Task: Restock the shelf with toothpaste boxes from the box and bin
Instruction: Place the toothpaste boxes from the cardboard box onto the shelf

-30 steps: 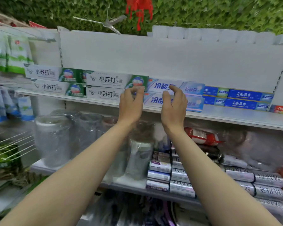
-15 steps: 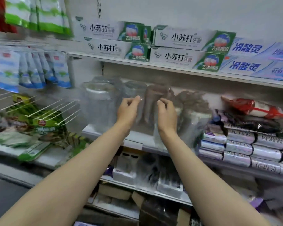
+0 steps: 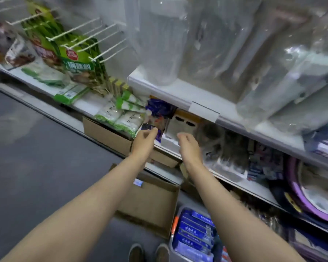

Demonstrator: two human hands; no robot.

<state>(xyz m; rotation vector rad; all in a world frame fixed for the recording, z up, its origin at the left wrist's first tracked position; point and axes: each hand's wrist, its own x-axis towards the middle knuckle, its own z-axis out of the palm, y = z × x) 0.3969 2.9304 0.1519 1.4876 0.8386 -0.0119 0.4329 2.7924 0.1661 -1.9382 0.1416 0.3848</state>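
Observation:
Both my hands hang empty in mid-air in front of the lower shelves. My left hand point(image 3: 144, 138) has loosely curled fingers and holds nothing. My right hand point(image 3: 187, 142) is the same, a little to its right. On the floor below, a brown cardboard box point(image 3: 151, 203) stands open, with a small blue item at its far edge. Right of it, a bin point(image 3: 173, 241) holds several blue toothpaste boxes point(image 3: 195, 233) stacked flat. The toothpaste shelf is out of view above.
A white shelf point(image 3: 178, 91) with plastic-wrapped containers point(image 3: 159, 35) juts out at hand height. Green snack packs point(image 3: 72, 59) hang on white wire hooks at the left. A purple basin point(image 3: 314, 193) sits low right. Another cardboard box point(image 3: 106, 135) lies under the left shelf. My shoes point(image 3: 150, 252) stand on the grey floor.
My view has swung down from the toothpaste shelf to the floor. Both hands have left the toothpaste boxes and dropped, empty, to the level of the lower shelves.

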